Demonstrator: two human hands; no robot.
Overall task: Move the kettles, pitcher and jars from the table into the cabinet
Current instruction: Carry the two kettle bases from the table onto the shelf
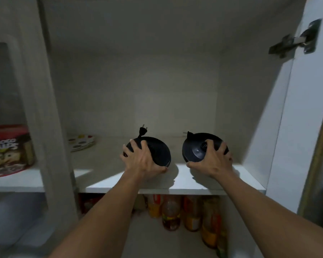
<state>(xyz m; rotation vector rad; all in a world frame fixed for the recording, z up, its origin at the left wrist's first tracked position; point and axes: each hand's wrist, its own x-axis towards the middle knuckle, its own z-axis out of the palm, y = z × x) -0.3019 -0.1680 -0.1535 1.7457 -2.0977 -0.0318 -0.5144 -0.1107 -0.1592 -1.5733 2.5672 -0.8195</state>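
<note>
Two round black kettle bases rest on the white cabinet shelf [222,185]. My left hand [142,161] grips the left kettle base [160,151], whose cord plug [143,130] sticks up behind it. My right hand [213,161] grips the right kettle base [196,148], tilted so its top with the centre connector faces me; its plug shows at the back edge. Both bases sit near the shelf's front edge. No kettles, pitcher or jars are in view.
A stack of patterned plates [81,144] lies at the shelf's back left. A cereal box [7,151] stands in the left compartment. Several bottles [171,211] fill the shelf below. The open cabinet door [306,127] with its hinge [295,40] is on the right.
</note>
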